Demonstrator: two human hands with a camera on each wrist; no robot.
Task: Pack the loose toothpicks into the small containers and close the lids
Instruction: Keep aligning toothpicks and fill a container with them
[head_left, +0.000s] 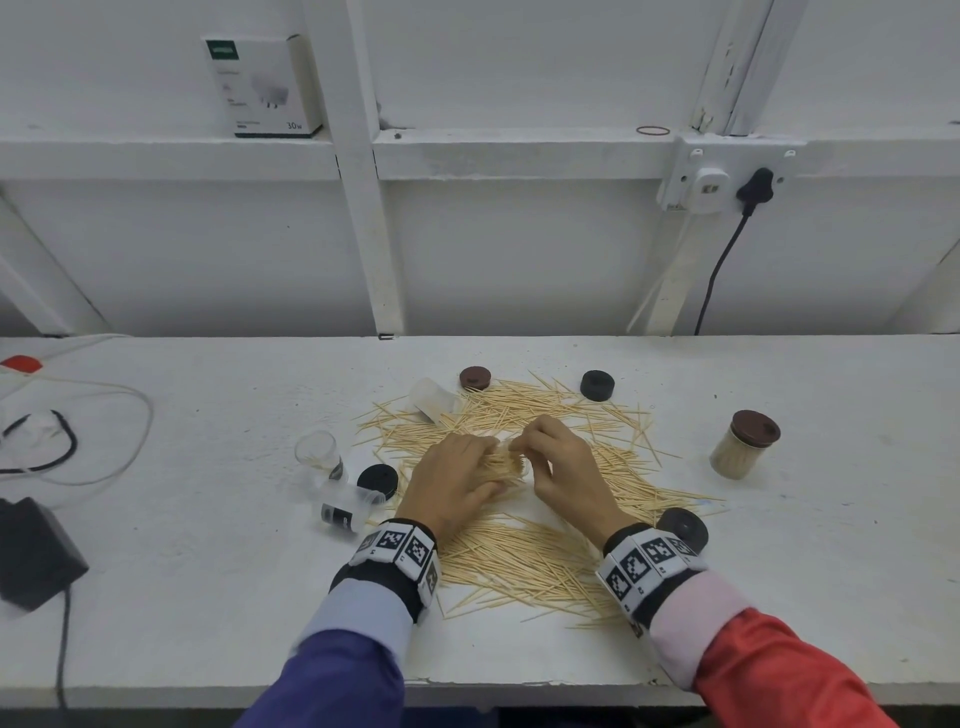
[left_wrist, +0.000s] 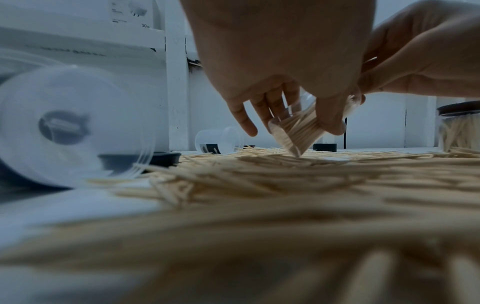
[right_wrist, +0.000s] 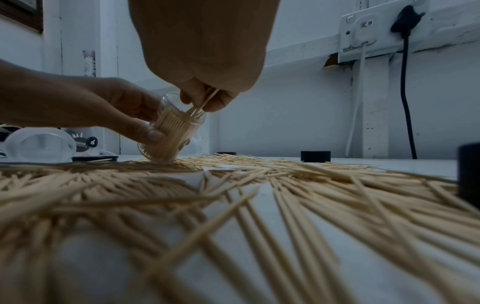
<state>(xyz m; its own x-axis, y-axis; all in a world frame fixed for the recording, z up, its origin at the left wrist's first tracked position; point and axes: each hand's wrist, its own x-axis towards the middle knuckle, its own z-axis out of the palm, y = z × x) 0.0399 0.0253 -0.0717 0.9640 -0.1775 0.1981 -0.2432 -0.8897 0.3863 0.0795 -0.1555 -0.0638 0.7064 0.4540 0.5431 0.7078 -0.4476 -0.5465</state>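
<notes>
Two hands are seen at work over a wide scatter of loose toothpicks (head_left: 524, 556) on the white table (head_left: 208, 597). A clear container (right_wrist: 170, 131), packed nearly full of toothpicks, is gripped by the left hand (head_left: 452, 480) with fingers and thumb curled round its wall; it is tilted, its base touching the pile. A few toothpicks (right_wrist: 205, 102) are pinched by the right hand (head_left: 563, 467) at the container's open mouth, their lower ends inside it. Three empty clear containers are seen to the left: one (head_left: 434, 397) lying on its side at the far edge of the pile, one (head_left: 318, 451) upright, one (head_left: 348, 506) on its side just beside a black lid (head_left: 378, 479). A brown lid (head_left: 475, 378) and a second black lid (head_left: 597, 384) lie at the far edge, and a third black lid (head_left: 683, 527) is near the right wrist. A filled container closed with a brown lid (head_left: 744, 442) stands upright, well apart, on the right.
</notes>
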